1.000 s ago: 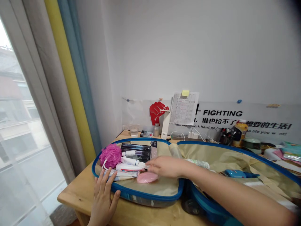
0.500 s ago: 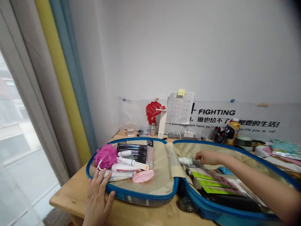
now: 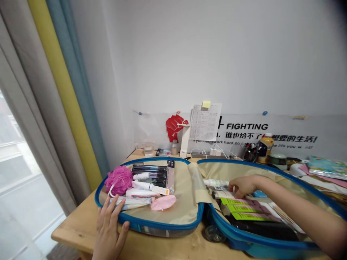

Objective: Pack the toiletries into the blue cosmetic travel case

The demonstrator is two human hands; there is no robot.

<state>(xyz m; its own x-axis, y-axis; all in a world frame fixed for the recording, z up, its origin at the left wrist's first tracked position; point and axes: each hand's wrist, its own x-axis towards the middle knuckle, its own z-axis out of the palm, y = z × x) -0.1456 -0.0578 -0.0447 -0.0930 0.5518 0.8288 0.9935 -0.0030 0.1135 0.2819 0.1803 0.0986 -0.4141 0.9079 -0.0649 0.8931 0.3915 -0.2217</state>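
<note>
A blue-rimmed suitcase (image 3: 159, 226) lies open on the wooden table, its two halves side by side. My left hand (image 3: 110, 225) rests on the near left rim with its fingers spread. Beside its fingertips, the left half holds a magenta bath puff (image 3: 119, 180), a toothpaste tube (image 3: 141, 193), a pink oval item (image 3: 163, 203) and a pack of toothbrushes (image 3: 150, 169). My right hand (image 3: 244, 186) reaches into the right half with curled fingers, over the ends of a white bottle (image 3: 215, 182) and a pale tube (image 3: 223, 195). What its fingertips grip is hidden. Green-and-pink boxes (image 3: 244, 208) lie just nearer.
Behind the suitcase stand a glass (image 3: 148, 150), a small jar (image 3: 174, 147), a white lamp (image 3: 184, 141) and a power strip (image 3: 208, 155). A yellow bottle (image 3: 265, 148) is farther right. A curtain (image 3: 62, 108) hangs at the left, by the window.
My right hand has moved slightly nearer and right, over the pale tube, which shows more fully. My left hand stays on the rim. The view has shifted a little.
</note>
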